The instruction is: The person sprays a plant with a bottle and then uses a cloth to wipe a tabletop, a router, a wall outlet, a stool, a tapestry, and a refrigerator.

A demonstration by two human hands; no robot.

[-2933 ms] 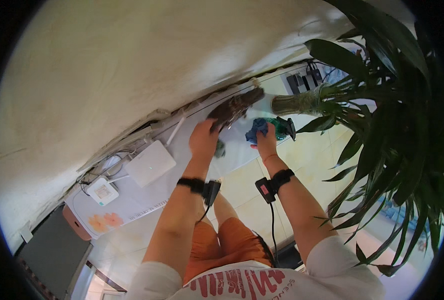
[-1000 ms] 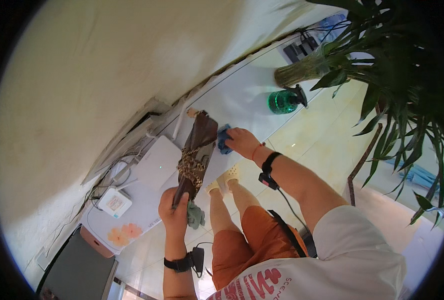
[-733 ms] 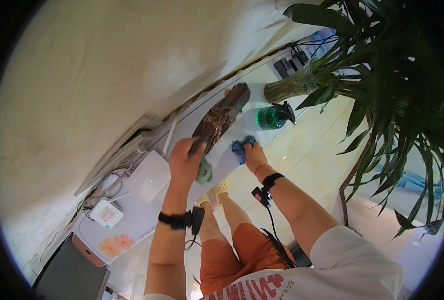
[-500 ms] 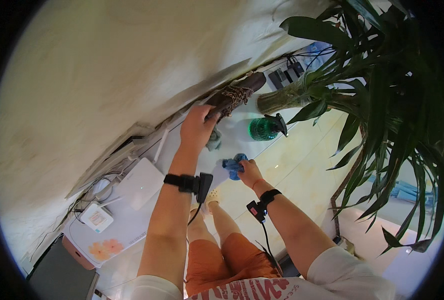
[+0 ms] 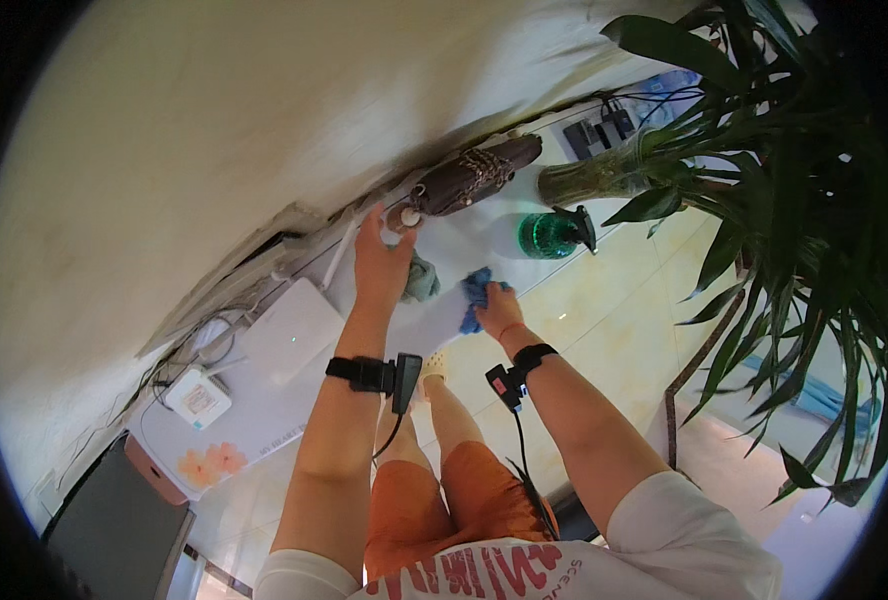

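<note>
White long shelf top [image 5: 294, 400] along the pale wall, carrying: small white square box with a pale label patch [image 5: 197, 398] at far left, pink-orange flower sticker [image 5: 211, 463] on the shelf's front edge below it, flat white rectangular device [image 5: 290, 332] next along. Dark grey panel [image 5: 114, 530] at lower left.

Folded dark brown patterned umbrella [image 5: 474, 175] lying on the shelf near the wall, round pale handle end toward the left hand [image 5: 382, 262]. Left hand fingers curled around that handle end, gripping it; crumpled grey-green cloth [image 5: 421, 280] just under the palm. Right hand [image 5: 499, 312] closed on a blue crumpled cloth [image 5: 476, 292], pressed on the shelf surface near the front edge.

Green translucent spray bottle with black trigger [image 5: 552, 234] lying right of the blue cloth. Glass vase [image 5: 589, 182] with large green long-leaved plant [image 5: 804, 200] beyond, leaves crowding the right side. Black power strip [image 5: 602, 128] behind the vase.
</note>
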